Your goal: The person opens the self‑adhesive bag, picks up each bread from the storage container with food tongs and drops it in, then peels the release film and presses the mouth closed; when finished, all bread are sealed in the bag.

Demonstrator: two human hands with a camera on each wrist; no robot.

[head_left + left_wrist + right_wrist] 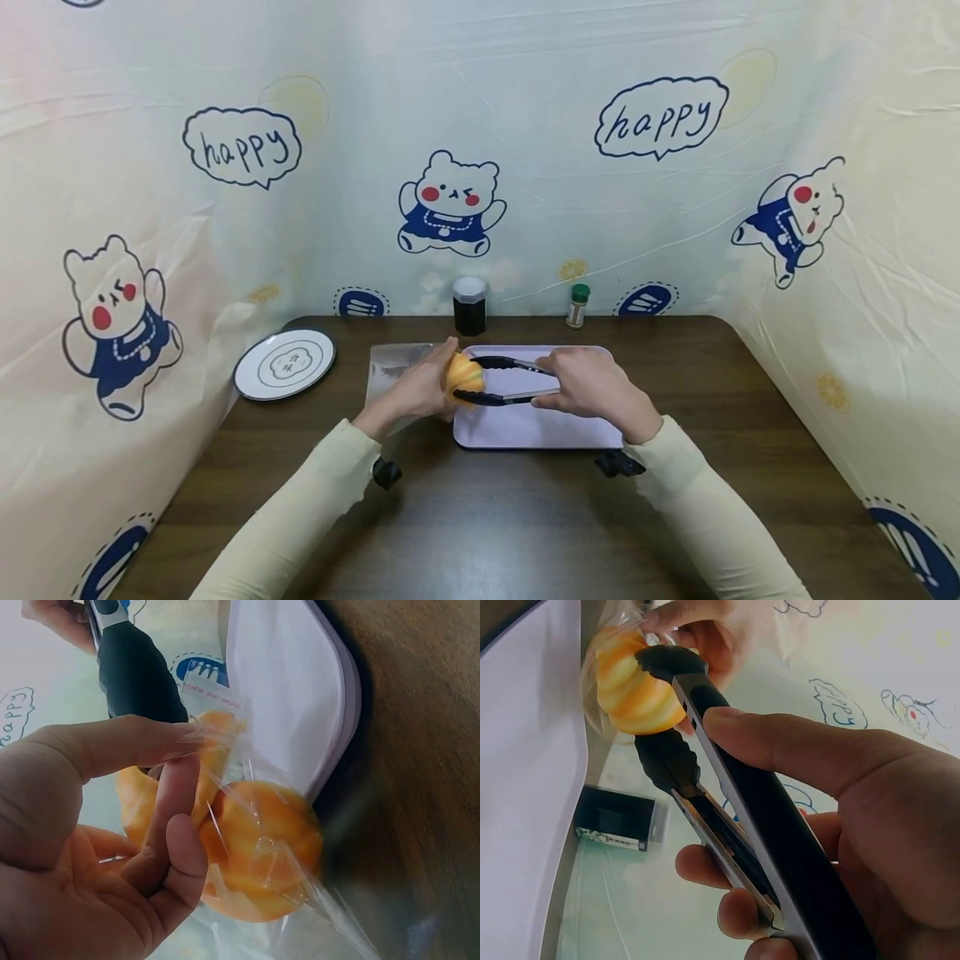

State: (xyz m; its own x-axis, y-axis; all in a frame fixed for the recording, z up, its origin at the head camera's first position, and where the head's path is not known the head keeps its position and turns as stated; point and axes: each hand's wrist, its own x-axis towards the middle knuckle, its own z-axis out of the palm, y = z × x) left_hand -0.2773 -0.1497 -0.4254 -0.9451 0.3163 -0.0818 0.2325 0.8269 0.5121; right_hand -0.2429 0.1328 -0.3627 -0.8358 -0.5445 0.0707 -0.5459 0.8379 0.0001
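Note:
My left hand [427, 383] pinches the edge of a clear plastic bag [255, 787] between thumb and finger. In the left wrist view, a rounded orange-yellow bread roll [262, 855] shows through the film. Another golden portion [217, 754] sits higher, beside the tong head; whether it is a separate roll I cannot tell. My right hand [592, 383] grips metal tongs [735, 772] with black handles and black scalloped heads. Those heads stand on either side of a ridged yellow-orange bread roll [634, 686] at the bag, close to my left fingers.
Beneath the tongs lies a pale lilac tray [540, 429] on the dark wooden table [495, 533]. A white plate [258, 367] is at the back left. Behind the tray stand a dark jar with a grey lid [470, 308] and a small green-capped shaker [577, 307]. Printed cloth surrounds the table.

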